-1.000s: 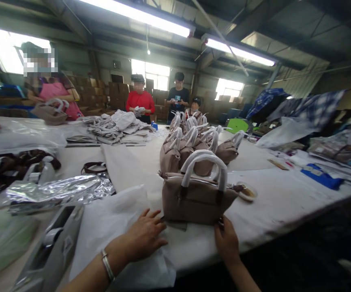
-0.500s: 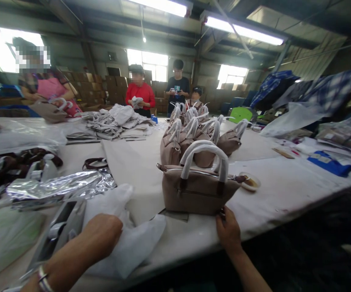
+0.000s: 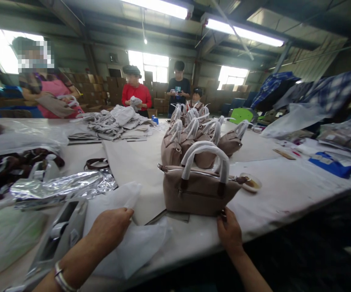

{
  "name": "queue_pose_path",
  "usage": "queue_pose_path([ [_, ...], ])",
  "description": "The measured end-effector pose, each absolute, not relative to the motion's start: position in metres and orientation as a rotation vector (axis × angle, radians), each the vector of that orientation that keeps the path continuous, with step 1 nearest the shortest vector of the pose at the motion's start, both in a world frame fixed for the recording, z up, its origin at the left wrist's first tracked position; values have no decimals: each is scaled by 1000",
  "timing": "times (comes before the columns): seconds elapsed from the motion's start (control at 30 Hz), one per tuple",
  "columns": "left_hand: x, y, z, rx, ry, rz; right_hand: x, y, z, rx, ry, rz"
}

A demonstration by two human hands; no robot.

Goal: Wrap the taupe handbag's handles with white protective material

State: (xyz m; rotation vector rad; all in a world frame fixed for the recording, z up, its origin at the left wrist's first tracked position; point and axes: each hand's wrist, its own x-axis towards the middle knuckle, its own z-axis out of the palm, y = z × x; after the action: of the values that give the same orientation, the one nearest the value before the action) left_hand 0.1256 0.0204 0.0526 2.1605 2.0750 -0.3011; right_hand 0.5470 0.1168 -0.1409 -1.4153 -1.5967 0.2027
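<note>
Handbag (image 3: 193,200): upright near the front edge of our table (image 3: 269,213), wrapped handles (image 3: 188,168) up
Left hand (image 3: 110,229): fingers together, clamped on white sheet (image 3: 145,243)
Right hand (image 3: 230,231): touching bag's lower right corner; we can't tell if it's gripped
Behind bag: cluster of similar bags (image 3: 172,151)
Dish (image 3: 251,183): just beside bag, right
Our left: tape dispenser (image 3: 74,231), silver foil (image 3: 63,186)

Taupe handbag (image 3: 198,196) standing upright near the table's (image 3: 279,190) front edge, arched handles (image 3: 206,147) wrapped in white; left of it, a rumpled white sheet (image 3: 143,247) near that edge.
</note>
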Motion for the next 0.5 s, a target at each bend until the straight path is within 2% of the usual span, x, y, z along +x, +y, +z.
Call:
queue_pose_path([
  [0.23, 125, 26, 42, 2071, 2204, -196, 547, 117, -148, -1449, -1594, 209],
  [0.5, 134, 25, 43, 2145, 2125, -111, 571, 140, -193, -1428, -1561, 216],
])
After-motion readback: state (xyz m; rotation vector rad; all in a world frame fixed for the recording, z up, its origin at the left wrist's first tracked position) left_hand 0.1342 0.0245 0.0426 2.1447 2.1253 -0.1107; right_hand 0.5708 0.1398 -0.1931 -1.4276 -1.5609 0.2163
